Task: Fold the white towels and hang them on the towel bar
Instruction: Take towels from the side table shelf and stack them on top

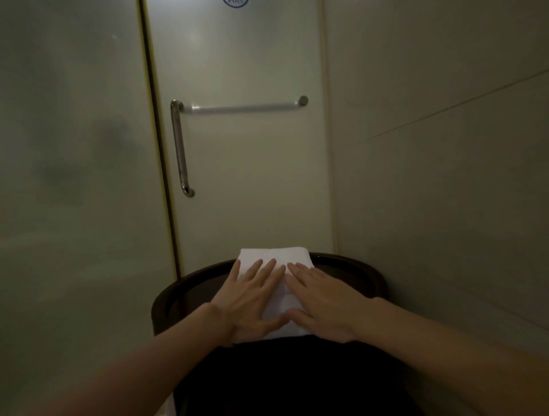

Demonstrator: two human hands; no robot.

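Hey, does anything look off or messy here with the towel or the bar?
Nothing stands out. The towel lies folded flat on the dark stand under the left hand and right hand; the towel bar is bare and undamaged.

One folded white cloth towel (pixel 274 255) lies at 6 o'clock. Two bare hands are flat on it: one left hand (pixel 249 300) toward 7 o'clock and one right hand (pixel 323 305) toward 5 o'clock. One dark brown round table with a raised rim (pixel 356 264) is beneath them. One pale flat door (pixel 252 178) carries two bars: one horizontal silver metal towel bar (pixel 243 107) toward 12 o'clock and one vertical steel pull handle (pixel 178 145) toward 10 o'clock. One round blue-printed sticker (pixel 234 2), cut off by the edge, is at 12 o'clock.
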